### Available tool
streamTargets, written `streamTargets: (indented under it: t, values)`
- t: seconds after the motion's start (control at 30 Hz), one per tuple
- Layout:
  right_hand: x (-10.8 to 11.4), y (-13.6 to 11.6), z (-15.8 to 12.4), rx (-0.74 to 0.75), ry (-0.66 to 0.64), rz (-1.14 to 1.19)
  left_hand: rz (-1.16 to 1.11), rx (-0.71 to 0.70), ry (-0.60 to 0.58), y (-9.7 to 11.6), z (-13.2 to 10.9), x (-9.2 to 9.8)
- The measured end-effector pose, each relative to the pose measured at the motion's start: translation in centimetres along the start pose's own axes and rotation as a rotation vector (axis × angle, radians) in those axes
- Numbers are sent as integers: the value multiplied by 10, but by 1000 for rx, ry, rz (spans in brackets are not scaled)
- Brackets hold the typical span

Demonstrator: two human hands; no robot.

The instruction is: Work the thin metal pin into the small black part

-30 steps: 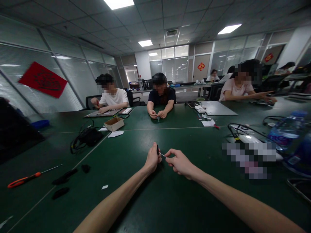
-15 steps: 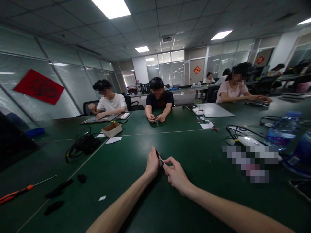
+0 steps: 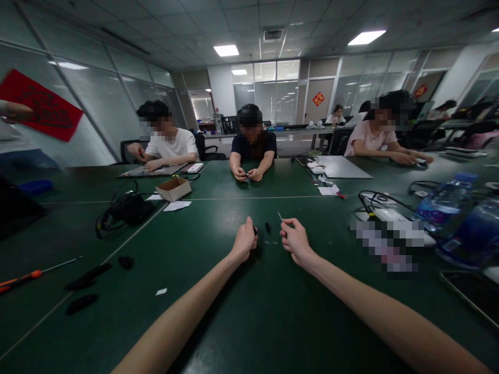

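Observation:
In the head view, my left hand is closed around a small black object, mostly hidden by the fingers. My right hand pinches a thin pale rod whose tip points up and left, apart from the left hand. On the green table between the two hands is a small black piece, touched by neither.
A screwdriver, black scraps and a white paper bit lie left. Beyond are a cardboard box and a black cable bundle. Water bottles and a phone stand or lie right. Several people sit around.
My hands have moved apart; the rod's tip has come away from the black object in my left hand. A small black piece now shows on the table between them. The view has tilted down.

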State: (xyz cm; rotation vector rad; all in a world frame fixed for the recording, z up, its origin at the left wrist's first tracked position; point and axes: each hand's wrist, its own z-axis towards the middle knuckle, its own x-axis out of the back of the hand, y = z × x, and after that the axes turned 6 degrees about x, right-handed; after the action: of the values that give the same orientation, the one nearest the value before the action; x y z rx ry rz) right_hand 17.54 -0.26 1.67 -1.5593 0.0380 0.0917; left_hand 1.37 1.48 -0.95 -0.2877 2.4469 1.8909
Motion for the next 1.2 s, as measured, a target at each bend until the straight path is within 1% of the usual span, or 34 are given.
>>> streamTargets:
  t: [0.07,0.17,0.2,0.27,0.33,0.37,0.5,0.57,0.67,0.73,0.8,0.83,0.9,0.93,1.0,1.07,1.13,1.2]
  values:
    - [18,-2,12,43,48,-104,-20,12,-26,1,-1,3]
    - [44,-5,23,83,96,-191,-48,-7,-92,2,-6,7]
    - [52,-7,24,106,109,-249,-52,-26,-120,1,-8,8]
    - [62,-11,24,158,122,-456,-38,-73,-160,0,-13,10]
    - [66,-16,20,168,117,-612,-3,-112,-174,1,-19,11]
    - [66,-18,18,160,110,-645,17,-120,-176,1,-22,11]
    - [61,-22,12,164,79,-662,104,-114,-219,8,-40,17]
    - [60,-22,11,171,83,-657,187,-144,-227,12,-49,22]
    - [62,-21,11,176,115,-638,325,-221,-160,20,-56,30]
    - [65,-21,11,181,138,-626,414,-252,-106,27,-55,29]
    - [67,-23,10,184,155,-621,522,-258,-75,33,-51,20]
    - [68,-24,8,185,163,-618,586,-256,-85,36,-47,13]
    - [69,-25,6,185,174,-612,700,-250,-111,41,-40,-5]
    - [70,-26,5,185,177,-609,765,-246,-101,42,-35,-16]
    - [71,-27,4,188,185,-603,850,-269,1,43,-27,-38]
    - [73,-27,5,193,189,-599,873,-296,54,42,-19,-58]
    - [74,-25,7,202,189,-596,895,-302,103,41,-12,-74]
    - [75,-24,10,213,187,-595,941,-273,164,39,-5,-87]
